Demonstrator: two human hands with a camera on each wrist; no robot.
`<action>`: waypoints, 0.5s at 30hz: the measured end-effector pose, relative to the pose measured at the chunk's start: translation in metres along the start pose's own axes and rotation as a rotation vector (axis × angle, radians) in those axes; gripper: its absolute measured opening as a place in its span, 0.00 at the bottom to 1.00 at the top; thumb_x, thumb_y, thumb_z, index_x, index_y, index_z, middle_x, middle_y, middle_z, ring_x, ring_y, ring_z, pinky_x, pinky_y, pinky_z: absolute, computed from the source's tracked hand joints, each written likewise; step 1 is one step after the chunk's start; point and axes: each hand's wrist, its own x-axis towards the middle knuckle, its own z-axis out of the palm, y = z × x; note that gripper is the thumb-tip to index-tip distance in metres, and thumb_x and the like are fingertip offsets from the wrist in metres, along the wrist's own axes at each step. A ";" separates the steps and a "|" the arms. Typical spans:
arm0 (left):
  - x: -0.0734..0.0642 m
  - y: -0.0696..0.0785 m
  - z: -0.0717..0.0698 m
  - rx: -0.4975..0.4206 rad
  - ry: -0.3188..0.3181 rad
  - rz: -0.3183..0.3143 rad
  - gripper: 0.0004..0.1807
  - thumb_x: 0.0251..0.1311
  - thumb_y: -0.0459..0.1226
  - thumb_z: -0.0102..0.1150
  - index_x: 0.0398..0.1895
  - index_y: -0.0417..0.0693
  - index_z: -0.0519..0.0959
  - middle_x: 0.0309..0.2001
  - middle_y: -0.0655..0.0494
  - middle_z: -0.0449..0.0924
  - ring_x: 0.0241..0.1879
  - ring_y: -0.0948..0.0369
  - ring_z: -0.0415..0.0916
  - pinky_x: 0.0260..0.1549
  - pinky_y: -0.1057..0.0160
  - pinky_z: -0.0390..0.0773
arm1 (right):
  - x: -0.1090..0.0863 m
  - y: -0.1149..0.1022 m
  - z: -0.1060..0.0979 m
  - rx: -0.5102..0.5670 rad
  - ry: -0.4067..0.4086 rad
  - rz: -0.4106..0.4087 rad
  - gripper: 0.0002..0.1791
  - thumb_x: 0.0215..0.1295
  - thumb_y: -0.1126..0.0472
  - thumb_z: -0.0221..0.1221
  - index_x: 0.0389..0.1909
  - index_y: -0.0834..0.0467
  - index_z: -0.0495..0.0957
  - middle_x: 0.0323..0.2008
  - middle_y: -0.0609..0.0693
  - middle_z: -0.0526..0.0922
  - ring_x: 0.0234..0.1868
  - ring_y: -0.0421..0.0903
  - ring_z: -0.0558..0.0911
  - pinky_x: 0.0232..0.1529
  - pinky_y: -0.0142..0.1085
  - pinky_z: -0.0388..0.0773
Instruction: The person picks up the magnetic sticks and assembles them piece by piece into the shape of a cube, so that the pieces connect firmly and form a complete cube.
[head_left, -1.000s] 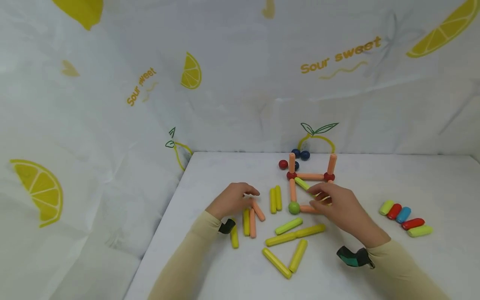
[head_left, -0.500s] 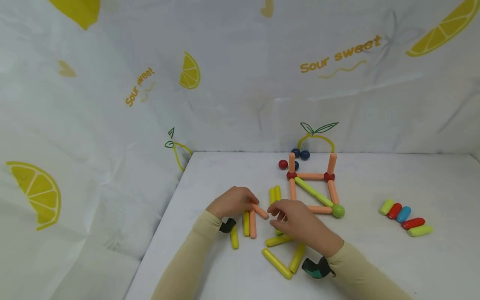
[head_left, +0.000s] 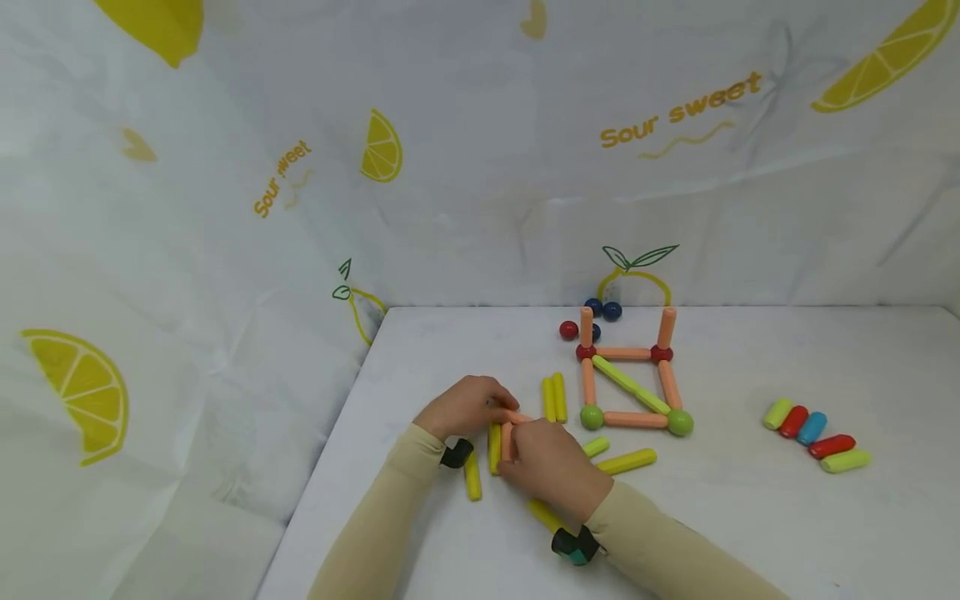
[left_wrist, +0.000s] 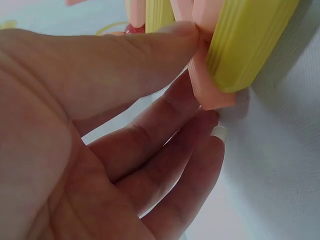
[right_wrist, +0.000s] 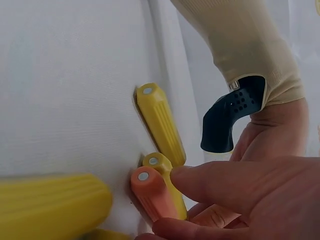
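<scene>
My left hand (head_left: 465, 406) pinches the end of a slanted orange magnetic stick (head_left: 519, 416); in the left wrist view, thumb and fingers lie on opposite sides of an orange end (left_wrist: 212, 97), a yellow stick (left_wrist: 250, 45) beside it. My right hand (head_left: 558, 467) reaches over a second orange stick (head_left: 507, 442). In the right wrist view its thumb and index finger stand apart around this stick's end (right_wrist: 148, 186), which shows a silver disc. Another yellow stick (head_left: 494, 450) lies alongside, and one more (head_left: 472, 479) sits by the left wrist.
Behind the hands stands a frame of orange sticks, red balls (head_left: 587, 352) and green balls (head_left: 679, 422), crossed by a lime diagonal (head_left: 630, 383), with two uprights. Blue balls (head_left: 612, 311) lie behind it. Yellow sticks (head_left: 628, 461) lie in front; short coloured pieces (head_left: 812, 428) lie at right.
My right hand has come away from the frame, moving left and down to the orange sticks beside the left hand. The left hand has lowered slightly onto the slanted orange stick.
</scene>
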 end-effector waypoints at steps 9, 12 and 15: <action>0.000 0.001 -0.001 0.015 -0.006 -0.029 0.11 0.75 0.40 0.67 0.54 0.53 0.91 0.54 0.59 0.90 0.56 0.59 0.84 0.60 0.57 0.82 | 0.005 -0.001 0.005 -0.016 -0.027 0.105 0.24 0.65 0.57 0.74 0.15 0.54 0.71 0.11 0.42 0.60 0.12 0.41 0.64 0.18 0.30 0.55; -0.001 0.001 0.000 0.016 -0.009 -0.037 0.10 0.75 0.40 0.67 0.54 0.53 0.91 0.53 0.59 0.91 0.54 0.60 0.83 0.59 0.57 0.82 | 0.005 -0.003 0.006 -0.028 -0.026 0.122 0.21 0.65 0.59 0.73 0.18 0.55 0.72 0.12 0.43 0.62 0.13 0.42 0.66 0.18 0.30 0.57; -0.001 0.002 0.000 0.017 -0.011 -0.042 0.10 0.75 0.39 0.66 0.54 0.53 0.91 0.53 0.59 0.91 0.52 0.61 0.83 0.57 0.58 0.83 | 0.004 -0.005 0.004 -0.043 -0.020 0.139 0.18 0.65 0.62 0.72 0.20 0.56 0.73 0.14 0.45 0.63 0.14 0.44 0.67 0.19 0.31 0.58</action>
